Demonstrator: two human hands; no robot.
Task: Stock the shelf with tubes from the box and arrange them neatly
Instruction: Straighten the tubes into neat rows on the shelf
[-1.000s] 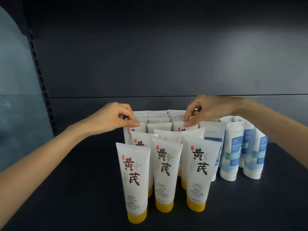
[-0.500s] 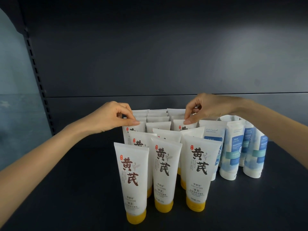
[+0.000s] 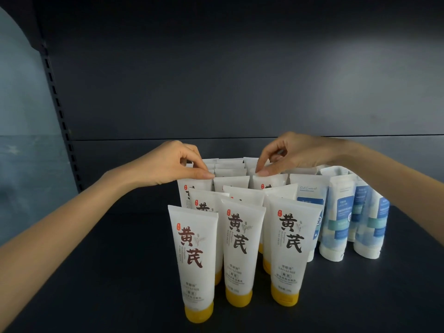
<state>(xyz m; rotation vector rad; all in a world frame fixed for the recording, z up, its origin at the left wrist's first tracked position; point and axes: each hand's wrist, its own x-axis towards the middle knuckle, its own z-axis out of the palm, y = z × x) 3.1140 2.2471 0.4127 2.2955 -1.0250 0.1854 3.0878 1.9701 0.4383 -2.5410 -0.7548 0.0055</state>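
Your left hand (image 3: 168,164): thumb and forefinger pinched on top edge of third-row left tube (image 3: 195,188). Your right hand (image 3: 295,155): fingertips pinching top edge of third-row right tube (image 3: 269,182). Yellow-capped tubes (image 3: 242,251) upright in three columns between and below both hands, on dark shelf (image 3: 96,272). Blue-white tubes (image 3: 338,217) just under right forearm.
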